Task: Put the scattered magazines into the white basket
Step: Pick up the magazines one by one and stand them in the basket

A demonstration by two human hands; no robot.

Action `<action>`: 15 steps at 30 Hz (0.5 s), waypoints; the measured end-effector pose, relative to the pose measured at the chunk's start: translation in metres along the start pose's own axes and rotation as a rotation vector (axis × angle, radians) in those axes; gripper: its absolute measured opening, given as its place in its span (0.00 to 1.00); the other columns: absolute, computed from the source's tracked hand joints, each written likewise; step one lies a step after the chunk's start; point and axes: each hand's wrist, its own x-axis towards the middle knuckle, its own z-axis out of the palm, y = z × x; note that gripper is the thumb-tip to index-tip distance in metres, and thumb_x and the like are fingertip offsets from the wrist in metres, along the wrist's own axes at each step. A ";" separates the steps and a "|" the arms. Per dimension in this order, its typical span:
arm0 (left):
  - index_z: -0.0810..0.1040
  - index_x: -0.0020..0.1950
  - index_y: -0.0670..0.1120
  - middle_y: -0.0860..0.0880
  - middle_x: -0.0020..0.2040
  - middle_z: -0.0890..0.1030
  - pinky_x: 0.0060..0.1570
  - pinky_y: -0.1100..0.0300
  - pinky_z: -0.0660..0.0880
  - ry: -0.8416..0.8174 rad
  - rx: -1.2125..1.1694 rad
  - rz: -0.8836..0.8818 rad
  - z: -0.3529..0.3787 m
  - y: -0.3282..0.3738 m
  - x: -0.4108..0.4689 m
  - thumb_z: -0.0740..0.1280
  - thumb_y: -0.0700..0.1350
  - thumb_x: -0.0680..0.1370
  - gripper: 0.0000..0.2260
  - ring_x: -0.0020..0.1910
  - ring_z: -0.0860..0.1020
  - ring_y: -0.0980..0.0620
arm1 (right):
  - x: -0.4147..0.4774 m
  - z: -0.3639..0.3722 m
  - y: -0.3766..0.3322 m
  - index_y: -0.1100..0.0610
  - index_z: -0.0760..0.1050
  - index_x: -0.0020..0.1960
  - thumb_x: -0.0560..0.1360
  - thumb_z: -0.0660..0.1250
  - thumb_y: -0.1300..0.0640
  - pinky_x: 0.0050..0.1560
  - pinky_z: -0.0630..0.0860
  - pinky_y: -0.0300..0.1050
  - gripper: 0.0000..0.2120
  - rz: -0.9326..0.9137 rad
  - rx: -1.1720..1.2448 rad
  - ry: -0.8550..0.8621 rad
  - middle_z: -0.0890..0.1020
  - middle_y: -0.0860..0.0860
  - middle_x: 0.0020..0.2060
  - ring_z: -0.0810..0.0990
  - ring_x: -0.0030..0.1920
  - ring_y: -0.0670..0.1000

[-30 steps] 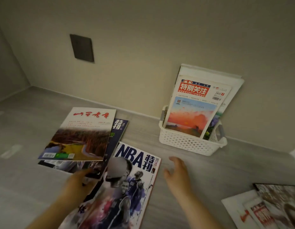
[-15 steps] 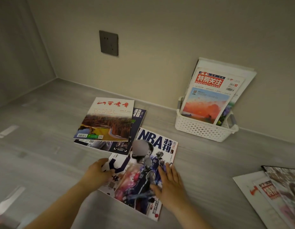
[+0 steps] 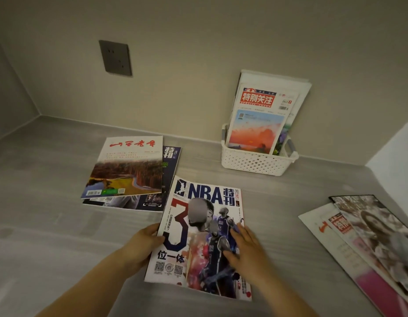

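An NBA magazine [image 3: 198, 225] lies flat on the grey counter in front of me. My left hand [image 3: 143, 243] grips its left edge, thumb on the cover. My right hand [image 3: 246, 250] lies flat on the cover's right side, fingers spread. The white basket [image 3: 255, 162] stands against the back wall and holds upright magazines, a red-titled one [image 3: 258, 120] in front. To the left, a landscape-cover magazine [image 3: 127, 168] lies on top of a dark blue one [image 3: 168, 179].
Several overlapping magazines [image 3: 367, 243] lie at the right, running off the frame. A grey wall socket [image 3: 116, 58] sits on the back wall. A side wall closes the counter on the left, and a white surface rises at the far right.
My right hand came down onto the NBA cover and my left hand took its left edge. The magazine has turned straighter toward me and slid off the dark blue one.
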 end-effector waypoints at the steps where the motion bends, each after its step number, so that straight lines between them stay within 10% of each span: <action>1: 0.74 0.45 0.51 0.49 0.32 0.85 0.28 0.55 0.80 -0.015 -0.025 0.020 0.003 -0.001 0.000 0.56 0.32 0.76 0.15 0.33 0.83 0.48 | -0.002 -0.003 0.000 0.49 0.47 0.72 0.75 0.57 0.44 0.73 0.45 0.52 0.31 0.016 0.074 0.030 0.47 0.48 0.75 0.44 0.74 0.52; 8: 0.75 0.48 0.54 0.49 0.37 0.86 0.29 0.56 0.80 -0.113 -0.099 0.168 0.028 0.013 -0.001 0.56 0.33 0.76 0.17 0.36 0.84 0.46 | -0.002 -0.049 0.010 0.55 0.66 0.64 0.75 0.61 0.57 0.51 0.72 0.46 0.17 0.333 1.023 0.231 0.75 0.55 0.61 0.77 0.55 0.54; 11: 0.75 0.48 0.55 0.51 0.37 0.86 0.29 0.57 0.80 -0.109 -0.095 0.228 0.035 0.026 0.003 0.56 0.33 0.76 0.17 0.35 0.84 0.48 | 0.004 -0.074 0.024 0.60 0.76 0.51 0.73 0.62 0.62 0.38 0.75 0.46 0.08 0.303 1.157 0.159 0.84 0.55 0.38 0.81 0.39 0.54; 15: 0.75 0.50 0.51 0.54 0.41 0.84 0.29 0.61 0.79 -0.040 0.031 0.292 0.042 0.052 0.011 0.59 0.30 0.74 0.17 0.34 0.83 0.53 | 0.015 -0.105 0.035 0.56 0.74 0.45 0.72 0.62 0.68 0.39 0.75 0.47 0.09 0.233 1.105 0.204 0.81 0.55 0.38 0.79 0.38 0.55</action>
